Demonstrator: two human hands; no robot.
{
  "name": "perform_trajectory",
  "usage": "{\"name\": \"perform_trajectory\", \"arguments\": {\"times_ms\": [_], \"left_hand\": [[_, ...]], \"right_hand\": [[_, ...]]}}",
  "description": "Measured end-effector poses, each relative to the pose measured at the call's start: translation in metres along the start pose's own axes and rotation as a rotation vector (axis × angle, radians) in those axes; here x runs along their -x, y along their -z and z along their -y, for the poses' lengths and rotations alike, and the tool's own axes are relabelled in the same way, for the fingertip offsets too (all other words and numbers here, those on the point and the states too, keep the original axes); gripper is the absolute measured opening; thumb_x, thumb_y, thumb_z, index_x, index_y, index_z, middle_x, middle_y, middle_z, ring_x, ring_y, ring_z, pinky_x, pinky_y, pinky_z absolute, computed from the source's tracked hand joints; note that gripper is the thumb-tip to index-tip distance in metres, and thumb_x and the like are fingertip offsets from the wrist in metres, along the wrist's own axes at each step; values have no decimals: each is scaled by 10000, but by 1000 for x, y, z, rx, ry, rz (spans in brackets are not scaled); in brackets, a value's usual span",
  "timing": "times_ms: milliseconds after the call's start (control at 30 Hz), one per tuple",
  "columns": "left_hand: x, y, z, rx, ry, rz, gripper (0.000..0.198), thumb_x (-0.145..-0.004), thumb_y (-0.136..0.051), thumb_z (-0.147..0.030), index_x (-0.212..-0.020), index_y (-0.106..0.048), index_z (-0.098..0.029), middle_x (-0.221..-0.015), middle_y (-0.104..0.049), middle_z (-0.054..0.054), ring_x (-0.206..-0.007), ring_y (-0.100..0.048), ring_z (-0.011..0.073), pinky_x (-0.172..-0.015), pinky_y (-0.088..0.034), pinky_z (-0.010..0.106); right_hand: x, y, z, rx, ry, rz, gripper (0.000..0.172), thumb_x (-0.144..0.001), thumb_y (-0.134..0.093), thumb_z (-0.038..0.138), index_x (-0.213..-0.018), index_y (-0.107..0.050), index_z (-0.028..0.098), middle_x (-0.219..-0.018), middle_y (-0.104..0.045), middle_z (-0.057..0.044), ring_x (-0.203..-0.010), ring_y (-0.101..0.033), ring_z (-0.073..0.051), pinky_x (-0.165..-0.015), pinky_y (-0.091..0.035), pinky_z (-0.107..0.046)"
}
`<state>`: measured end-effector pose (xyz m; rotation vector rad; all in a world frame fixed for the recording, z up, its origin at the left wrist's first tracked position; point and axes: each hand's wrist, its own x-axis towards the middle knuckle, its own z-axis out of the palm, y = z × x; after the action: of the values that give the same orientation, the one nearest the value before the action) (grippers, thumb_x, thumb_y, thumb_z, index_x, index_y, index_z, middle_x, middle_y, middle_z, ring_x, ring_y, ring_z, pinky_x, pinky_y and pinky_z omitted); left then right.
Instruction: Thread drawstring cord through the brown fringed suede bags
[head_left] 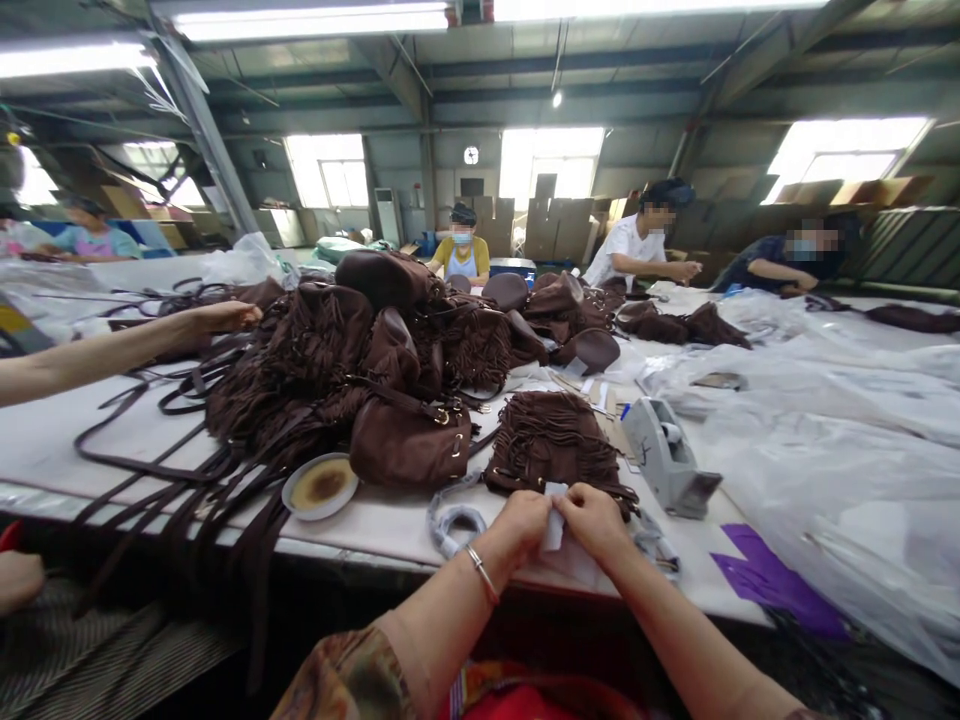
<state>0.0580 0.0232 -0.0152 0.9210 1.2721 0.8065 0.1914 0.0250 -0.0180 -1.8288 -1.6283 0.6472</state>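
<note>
My left hand (pixel 526 520) and my right hand (pixel 596 518) meet at the table's near edge, each with fingers pinched on a small white piece (pixel 554 530) that looks like paper or thin film. Just beyond them lies a dark brown fringed bag (pixel 551 438) with metal eyelets along its near side. A smooth brown bag (pixel 411 440) with a gold buckle rests to its left. Left of my wrist is a loop wrapped in pale material (pixel 454 525). Whether my fingertips also touch the fringed bag cannot be made out.
Brown bags (pixel 330 340) are heaped at centre-left, their straps (pixel 247 550) hanging over the edge. A shallow dish (pixel 321 487) of yellowish stuff, a grey tape dispenser (pixel 664 455), purple sheet (pixel 776 580) and plastic bags (pixel 847 450) lie around. A co-worker's arm (pixel 127 345) reaches in from the left.
</note>
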Motion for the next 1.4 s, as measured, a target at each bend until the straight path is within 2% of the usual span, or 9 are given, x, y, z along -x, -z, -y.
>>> {"name": "perform_trajectory", "arguments": {"times_ms": [267,367,467,700,933,1100,1200,1300,1400], "left_hand": [[-2,-2,-8,80,133,36,318,-930,-542,-411,-894,-676,-125,-643,-602,22,-558,-539,154,-563,-467,283],[0,-2,-10,77,146,66,313,-928,-535,-401,-910,-678,-123,-657,-622,38,-574,-578,176,-571,-502,313],[0,-2,-8,55,129,49,293,-932,-525,-366,-879,-674,-120,-652,-610,32,-554,-566,166,-552,-493,303],[-7,-9,-1,-47,48,-32,316,-902,-586,-364,-738,-661,-105,-603,-588,33,-503,-501,130,-467,-369,230],[-7,-12,1,-174,-19,-48,199,-829,-661,-277,-750,-683,-96,-667,-656,51,-567,-570,154,-473,-365,219],[-9,-9,1,-304,-66,-107,280,-839,-655,-350,-784,-712,-81,-720,-693,74,-629,-587,175,-504,-356,230],[-6,-4,-2,-439,-164,-139,308,-828,-660,-389,-779,-724,-92,-773,-721,98,-705,-616,205,-581,-385,251],[3,0,-4,-629,-333,-199,284,-825,-653,-372,-898,-728,-109,-890,-741,128,-800,-651,230,-676,-417,270],[11,3,-6,-707,-404,-240,280,-837,-640,-345,-972,-707,-109,-947,-733,153,-868,-662,250,-725,-423,283]], "right_hand": [[5,6,0,-32,-65,-75,243,-716,-528,372,-529,-565,221,-533,-618,-16,-577,-576,-195,-562,-380,-285],[8,7,0,26,-44,-109,224,-729,-503,347,-546,-555,229,-544,-607,-9,-585,-564,-190,-568,-371,-286],[9,6,1,54,-30,-122,228,-750,-486,356,-569,-556,236,-565,-612,-10,-610,-570,-196,-600,-379,-294],[3,5,-6,-13,-102,-141,257,-714,-494,412,-529,-537,240,-560,-607,-20,-594,-563,-205,-583,-382,-304],[6,-1,-17,-81,-92,-162,264,-715,-507,430,-537,-529,237,-544,-595,-16,-578,-552,-196,-566,-395,-296],[10,-1,-16,-33,-59,-181,280,-747,-494,441,-561,-531,235,-557,-602,-17,-579,-548,-194,-579,-384,-300],[14,0,-14,-2,-54,-183,289,-764,-488,450,-577,-529,234,-560,-592,-10,-584,-545,-193,-580,-371,-297],[17,-1,-10,-21,-68,-174,292,-770,-486,451,-580,-519,233,-556,-579,-2,-582,-542,-191,-580,-369,-292],[19,-1,-6,-88,-90,-170,280,-757,-499,447,-583,-526,229,-558,-581,0,-577,-542,-189,-574,-371,-288]]}}
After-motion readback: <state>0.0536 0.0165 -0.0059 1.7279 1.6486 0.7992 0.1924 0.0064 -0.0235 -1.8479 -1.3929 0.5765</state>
